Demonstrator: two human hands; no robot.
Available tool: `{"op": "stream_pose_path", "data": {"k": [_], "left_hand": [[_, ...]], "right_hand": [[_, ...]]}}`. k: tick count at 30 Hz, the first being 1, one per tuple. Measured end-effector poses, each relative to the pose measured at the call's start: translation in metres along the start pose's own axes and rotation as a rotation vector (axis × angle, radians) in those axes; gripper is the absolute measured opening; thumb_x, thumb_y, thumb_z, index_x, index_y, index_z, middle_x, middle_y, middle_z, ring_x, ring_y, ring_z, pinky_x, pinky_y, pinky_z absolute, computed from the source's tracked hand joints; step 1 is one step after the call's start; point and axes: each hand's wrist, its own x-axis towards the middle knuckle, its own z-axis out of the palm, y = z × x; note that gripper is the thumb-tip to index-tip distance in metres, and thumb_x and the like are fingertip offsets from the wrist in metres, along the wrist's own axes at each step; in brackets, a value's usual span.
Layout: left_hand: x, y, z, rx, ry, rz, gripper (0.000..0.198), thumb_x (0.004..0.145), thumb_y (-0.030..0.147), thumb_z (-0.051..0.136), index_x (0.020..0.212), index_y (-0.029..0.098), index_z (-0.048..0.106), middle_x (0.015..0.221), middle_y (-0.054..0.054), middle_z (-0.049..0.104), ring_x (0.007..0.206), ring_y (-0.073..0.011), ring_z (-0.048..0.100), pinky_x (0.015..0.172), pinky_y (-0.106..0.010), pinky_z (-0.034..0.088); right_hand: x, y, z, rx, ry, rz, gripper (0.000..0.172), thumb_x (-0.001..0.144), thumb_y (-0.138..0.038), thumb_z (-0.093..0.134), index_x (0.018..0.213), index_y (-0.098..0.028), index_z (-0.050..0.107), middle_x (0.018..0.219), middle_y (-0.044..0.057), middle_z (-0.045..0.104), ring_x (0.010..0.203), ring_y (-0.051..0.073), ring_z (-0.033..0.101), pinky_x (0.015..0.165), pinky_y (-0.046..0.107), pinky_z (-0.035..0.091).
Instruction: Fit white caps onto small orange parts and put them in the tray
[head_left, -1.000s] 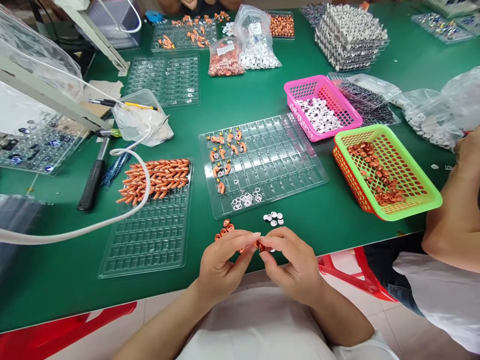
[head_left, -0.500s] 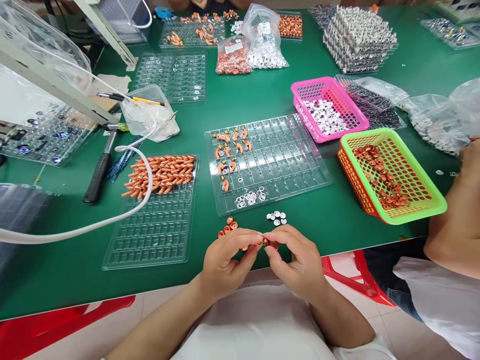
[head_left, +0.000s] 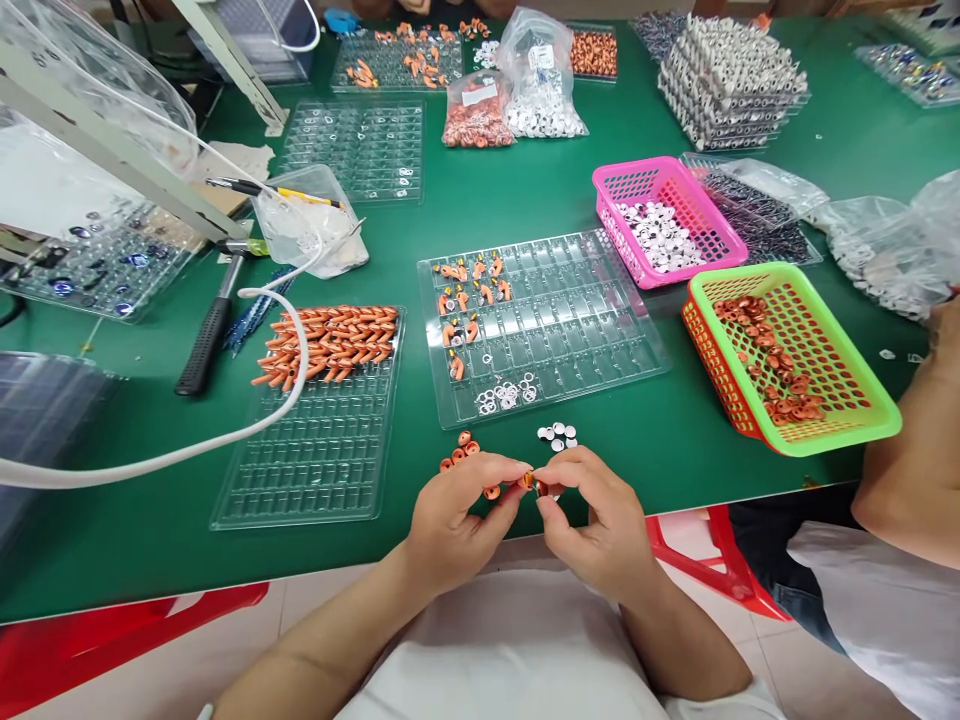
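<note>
Near the table's front edge, my left hand (head_left: 465, 515) pinches a small orange part (head_left: 526, 481) with a yellow end. Facing it, my right hand (head_left: 600, 520) grips a small round copper-coloured piece (head_left: 541, 489) between thumb and fingers. The two pieces are close together; fingers partly hide them, so I cannot tell whether they touch. Several orange round caps (head_left: 465, 445) lie just beyond my left hand. White discs (head_left: 557, 434) are on the table past my right hand. Farther off, a clear compartment tray (head_left: 570, 330) bears orange curved parts (head_left: 463, 270) and white rings (head_left: 506, 393).
A tray (head_left: 307, 480) of orange tubes, a hammer (head_left: 206, 345) and a white cable (head_left: 187, 455) are at left. On the right stand a green basket (head_left: 862, 400) with orange caps and a pink basket (head_left: 607, 185) with white pieces. Another person's arm (head_left: 911, 450) rests at far right.
My hands stay pinched, but the pieces between them have parted slightly and the yellow end now shows. The whole view has shifted a little.
</note>
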Motion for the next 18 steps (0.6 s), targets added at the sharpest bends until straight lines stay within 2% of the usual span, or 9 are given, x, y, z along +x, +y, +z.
{"op": "stream_pose_path", "data": {"k": [13,18], "left_hand": [[0.0011,0.0003,0.0022,-0.024,0.017,-0.032,0.026,0.083,0.004,0.063,0.1,0.022,0.063,0.087,-0.003,0.076,0.076,-0.0154,0.073,0.078,-0.029,0.057],[0.001,0.0013,0.0024,-0.036,0.025,-0.049,0.024,0.083,0.003,0.063,0.099,0.022,0.063,0.088,-0.003,0.077,0.077,-0.0157,0.074,0.079,-0.03,0.057]], "right_hand": [[-0.0016,0.0011,0.0022,-0.082,0.041,-0.11,0.035,0.081,-0.005,0.058,0.11,-0.023,0.063,0.086,0.004,0.065,0.077,0.017,0.064,0.065,0.03,0.056],[-0.0016,0.0016,0.0026,-0.11,0.049,-0.075,0.031,0.082,-0.006,0.057,0.108,-0.023,0.063,0.086,0.005,0.066,0.073,0.016,0.063,0.063,0.031,0.056]]}}
